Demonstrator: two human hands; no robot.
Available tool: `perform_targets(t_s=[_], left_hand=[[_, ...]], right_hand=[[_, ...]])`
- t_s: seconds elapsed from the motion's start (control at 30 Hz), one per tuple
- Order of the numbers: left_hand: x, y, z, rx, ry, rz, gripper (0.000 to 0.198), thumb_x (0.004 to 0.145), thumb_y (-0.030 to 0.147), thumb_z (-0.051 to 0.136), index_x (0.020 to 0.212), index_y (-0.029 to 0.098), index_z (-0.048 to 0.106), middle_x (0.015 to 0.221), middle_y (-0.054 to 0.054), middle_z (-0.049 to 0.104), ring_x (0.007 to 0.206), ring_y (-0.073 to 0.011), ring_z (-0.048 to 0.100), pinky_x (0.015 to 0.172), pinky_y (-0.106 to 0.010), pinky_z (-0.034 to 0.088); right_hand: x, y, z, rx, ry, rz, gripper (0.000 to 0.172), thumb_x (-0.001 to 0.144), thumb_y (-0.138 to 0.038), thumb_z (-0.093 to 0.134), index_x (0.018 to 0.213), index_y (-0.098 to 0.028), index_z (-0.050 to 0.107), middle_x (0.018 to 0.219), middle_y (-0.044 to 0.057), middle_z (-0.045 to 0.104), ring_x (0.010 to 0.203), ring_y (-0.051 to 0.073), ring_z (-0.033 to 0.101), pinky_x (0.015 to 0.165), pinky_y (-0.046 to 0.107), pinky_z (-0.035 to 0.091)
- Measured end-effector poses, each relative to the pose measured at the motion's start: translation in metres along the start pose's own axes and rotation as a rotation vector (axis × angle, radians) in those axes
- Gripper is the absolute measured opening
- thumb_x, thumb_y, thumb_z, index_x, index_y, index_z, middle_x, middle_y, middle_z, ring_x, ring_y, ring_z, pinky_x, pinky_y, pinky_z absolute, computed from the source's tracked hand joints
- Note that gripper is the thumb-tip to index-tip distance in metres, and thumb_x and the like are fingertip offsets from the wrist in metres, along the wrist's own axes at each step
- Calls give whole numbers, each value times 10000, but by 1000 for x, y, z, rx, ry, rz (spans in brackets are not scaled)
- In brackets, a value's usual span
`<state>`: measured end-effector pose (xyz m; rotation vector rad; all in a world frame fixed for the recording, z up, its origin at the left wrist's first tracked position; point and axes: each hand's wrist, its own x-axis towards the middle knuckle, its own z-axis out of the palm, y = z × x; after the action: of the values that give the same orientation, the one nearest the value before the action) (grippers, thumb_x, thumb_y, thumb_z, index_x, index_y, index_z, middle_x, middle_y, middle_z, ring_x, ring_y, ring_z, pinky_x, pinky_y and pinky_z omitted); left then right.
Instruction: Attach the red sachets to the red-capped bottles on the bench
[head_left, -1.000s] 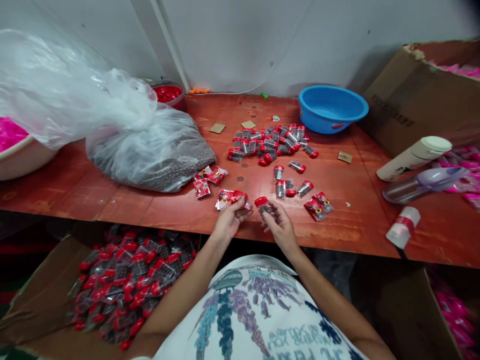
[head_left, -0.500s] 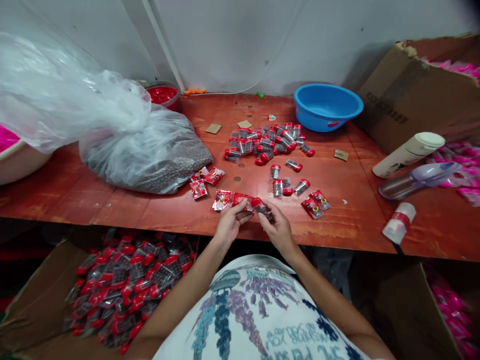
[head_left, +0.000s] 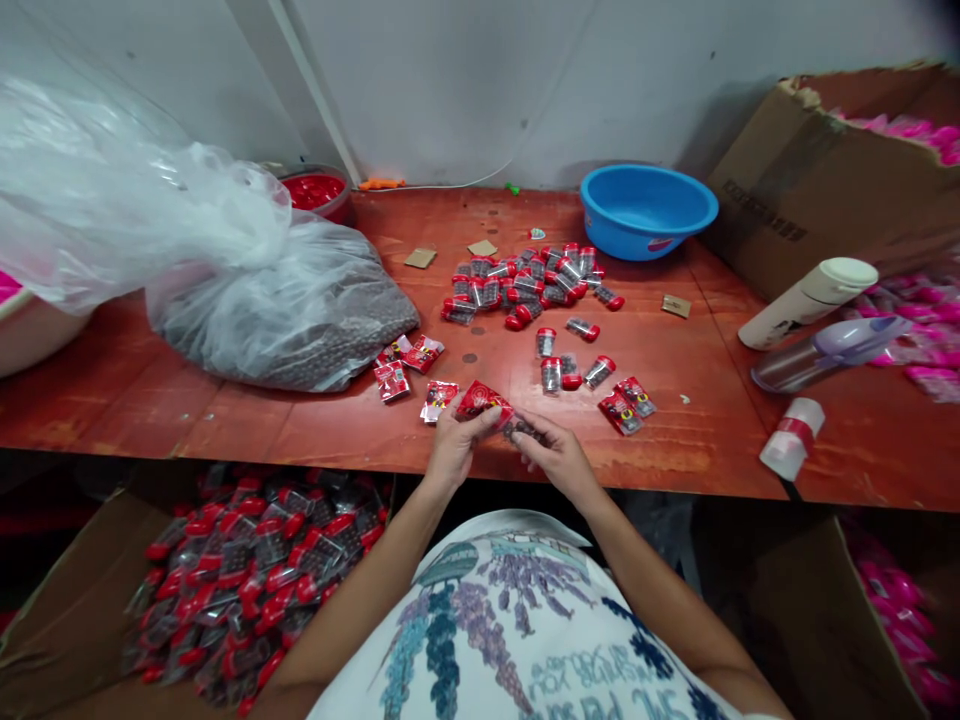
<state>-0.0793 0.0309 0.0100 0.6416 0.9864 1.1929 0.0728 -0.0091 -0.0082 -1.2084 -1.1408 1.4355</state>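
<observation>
At the table's near edge my left hand (head_left: 453,446) pinches a red printed packet (head_left: 480,398) between thumb and fingers. My right hand (head_left: 559,455) is closed around a small clear jar (head_left: 523,428) filled with dark beads. The jar's far end meets the packet's right side; whether it is inside the packet or behind it I cannot tell. Its red cap is hidden. Left of my hands lie several red packets (head_left: 392,381), one (head_left: 439,400) close to my left fingers. Beyond my right hand stand or lie several loose red-capped jars (head_left: 551,375) and two overlapping packets (head_left: 628,405).
Jars are heaped (head_left: 517,285) mid-table, before a blue basin (head_left: 649,215). A plastic bag of dark beads (head_left: 300,320) fills the left. Bottles (head_left: 814,300) and a cardboard box (head_left: 810,180) stand right. Below left, a carton (head_left: 67,600) holds many red-capped jars.
The jar's red cap showed between my hands before and is now out of sight at the packet. The packet has tilted, and my right fingers have shifted around the jar.
</observation>
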Motion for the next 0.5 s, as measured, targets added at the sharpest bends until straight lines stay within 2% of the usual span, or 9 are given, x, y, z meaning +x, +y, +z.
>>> perform_targets(t_s=[0.1,0.17,0.27,0.37,0.5], left_hand=[[0,-2,-2,82,-27,59,319,593,233,812,833,141,622,736,0,671,647,-118,622,671,-262,539],[1,-3,-4,115,-35,75,307,607,242,805,837,142,630,749,-5,676,655,-117,620,678,-262,535],[2,-1,-6,135,-59,59,324,596,224,812,867,145,652,771,-10,685,679,-124,626,694,-264,530],[3,3,-8,137,-83,27,442,588,195,816,1000,162,661,804,-10,694,720,-132,637,720,-263,520],[5,6,-10,127,-123,25,522,594,180,809,1089,184,646,837,-2,695,752,-123,634,745,-246,504]], right_hand=[[-2,-1,-1,-62,-2,-69,436,802,-308,625,1233,-253,603,931,6,641,581,74,519,510,205,460],[-2,0,0,-65,14,-88,425,803,-307,628,1226,-261,604,974,10,644,620,85,540,532,209,469],[-2,1,2,68,20,-29,389,789,-325,646,1168,-247,600,850,-10,648,562,84,535,481,200,457],[0,1,1,233,4,40,301,749,-338,689,1014,-222,608,800,-19,646,529,80,541,449,192,450],[2,2,-1,315,19,84,270,736,-353,702,944,-198,627,747,-19,634,527,80,545,449,190,456]])
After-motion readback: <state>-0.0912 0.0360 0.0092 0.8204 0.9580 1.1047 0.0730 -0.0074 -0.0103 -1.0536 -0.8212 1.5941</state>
